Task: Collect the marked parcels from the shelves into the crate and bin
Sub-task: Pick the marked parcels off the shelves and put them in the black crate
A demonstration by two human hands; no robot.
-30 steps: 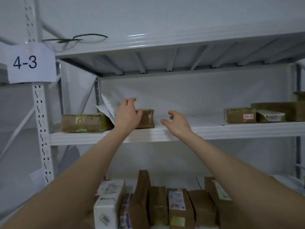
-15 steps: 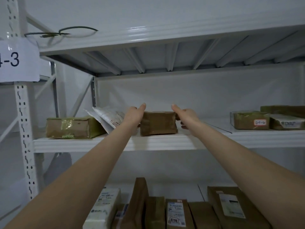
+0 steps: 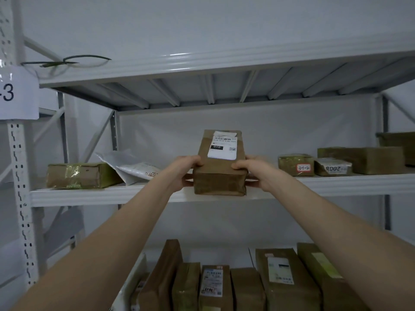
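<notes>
A brown taped parcel (image 3: 219, 176) with a white shipping label reading "010" on its top is tilted toward me at the front edge of the upper white shelf (image 3: 101, 195). My left hand (image 3: 186, 171) grips its left side, thumb on top. My right hand (image 3: 253, 171) grips its right side the same way. Both arms reach up from below. No crate or bin is in view.
On the same shelf lie a taped brown box (image 3: 80, 175) and a grey mailer bag (image 3: 132, 166) at left, and several boxes at right, one with a red-bordered tag (image 3: 296, 165). The lower shelf holds several upright parcels (image 3: 213, 286). A rack post (image 3: 19, 176) stands left.
Both hands closed on the parcel's sides, pulled it forward to the shelf edge and tilted it so its labelled top faces me.
</notes>
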